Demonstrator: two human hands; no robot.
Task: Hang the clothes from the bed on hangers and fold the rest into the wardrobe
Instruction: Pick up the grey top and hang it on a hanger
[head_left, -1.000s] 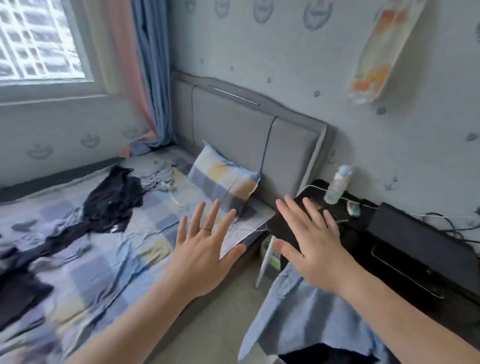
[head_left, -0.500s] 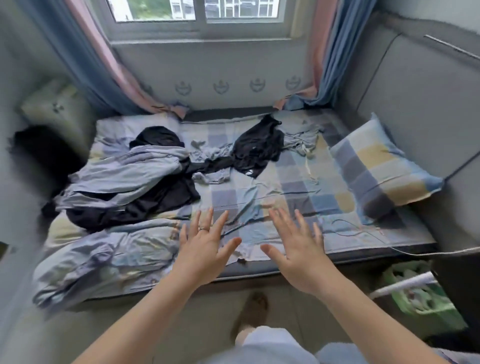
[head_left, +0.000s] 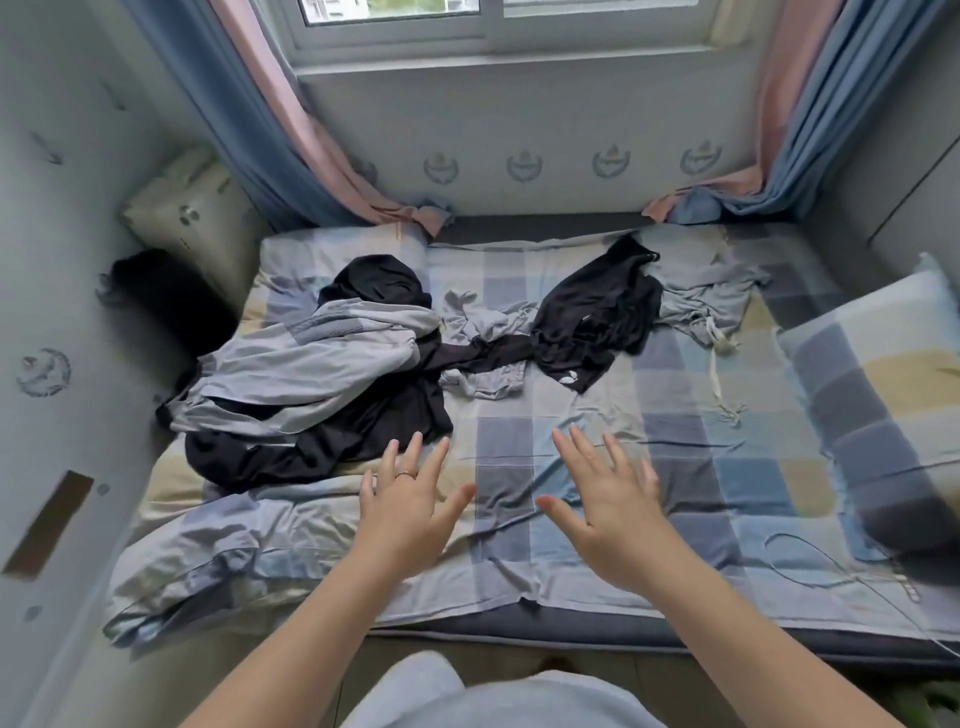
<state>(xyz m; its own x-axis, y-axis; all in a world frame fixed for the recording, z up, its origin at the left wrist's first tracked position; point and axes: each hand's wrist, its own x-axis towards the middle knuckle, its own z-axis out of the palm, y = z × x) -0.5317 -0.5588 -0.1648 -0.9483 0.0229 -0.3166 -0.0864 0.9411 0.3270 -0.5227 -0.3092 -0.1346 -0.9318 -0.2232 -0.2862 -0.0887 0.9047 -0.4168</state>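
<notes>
The bed sheet is checked in blue, grey, beige and white squares, and the pillow carries the same check. On the sheet lie a black top with a small white logo, a black garment, a pale grey garment with a darker striped band, and light grey shorts. The curtains are pink and blue, and the wall is pale grey with darker crests.

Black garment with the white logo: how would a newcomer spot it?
Look at the bed below the window. Right of the grey-and-black heap, a black garment lies spread near the far edge. Only it carries a small white logo, at its near corner.
</notes>
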